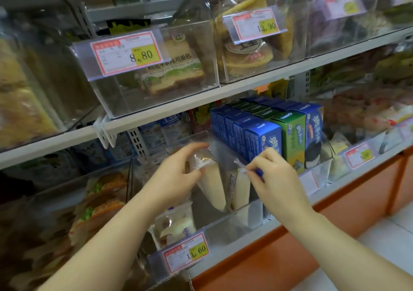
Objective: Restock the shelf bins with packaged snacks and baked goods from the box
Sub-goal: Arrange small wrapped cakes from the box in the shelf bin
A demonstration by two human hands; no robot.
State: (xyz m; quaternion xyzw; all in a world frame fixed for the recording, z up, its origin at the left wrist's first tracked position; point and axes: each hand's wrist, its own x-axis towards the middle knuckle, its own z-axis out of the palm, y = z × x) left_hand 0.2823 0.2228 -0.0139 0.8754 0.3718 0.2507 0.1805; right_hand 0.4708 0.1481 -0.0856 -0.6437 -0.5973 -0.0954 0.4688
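Observation:
My left hand (178, 172) grips the top of a clear-wrapped pale triangular sandwich pack (212, 183), which stands upright inside the clear lower-shelf bin (237, 226). My right hand (271, 174) pinches the top edge of a second wrapped sandwich pack (240, 188) right beside the first. Both packs lean against each other in the same bin. Another wrapped bun (176, 223) lies lower in the front of that bin, behind the 1.60 price tag (186, 251).
Blue and green cookie boxes (268, 132) stand in rows just right of my hands. The upper shelf holds clear bins with a sandwich pack (172, 74) and flat pancakes (248, 51). Burger-style buns (100, 203) fill the left bin. An orange shelf base (335, 203) runs below.

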